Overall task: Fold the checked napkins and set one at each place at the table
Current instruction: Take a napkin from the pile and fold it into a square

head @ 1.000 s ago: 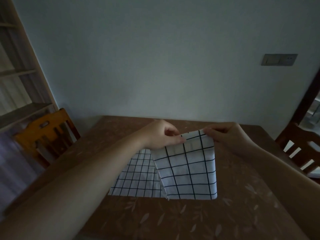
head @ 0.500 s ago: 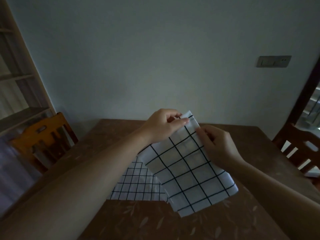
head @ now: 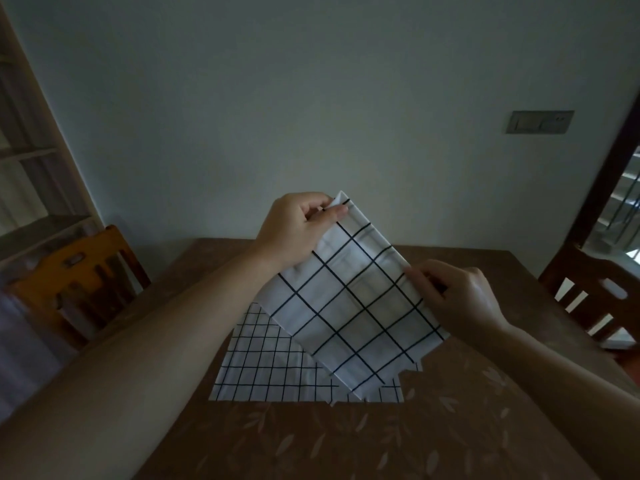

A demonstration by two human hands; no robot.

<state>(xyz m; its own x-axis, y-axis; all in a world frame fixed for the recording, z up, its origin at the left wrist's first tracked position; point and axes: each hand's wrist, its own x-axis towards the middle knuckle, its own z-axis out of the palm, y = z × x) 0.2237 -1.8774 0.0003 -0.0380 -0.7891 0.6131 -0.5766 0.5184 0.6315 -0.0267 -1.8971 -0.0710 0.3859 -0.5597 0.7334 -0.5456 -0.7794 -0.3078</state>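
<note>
A white napkin with large black checks (head: pixel 353 306) hangs folded and tilted in the air above the table. My left hand (head: pixel 294 230) pinches its top corner. My right hand (head: pixel 453 292) grips its right edge, lower down. Under it, flat on the brown leaf-patterned table (head: pixel 450 427), lies a second white napkin with smaller checks (head: pixel 273 365), partly covered by the held one.
An orange wooden chair (head: pixel 79 275) stands at the table's left side and a dark wooden chair (head: pixel 595 296) at the right. A shelf unit (head: pixel 31 161) lines the left wall. A switch plate (head: pixel 540 121) is on the wall behind.
The large-check napkin has risen higher and tilted further. My left hand went up with its corner while my right hand slid down along the right edge.
</note>
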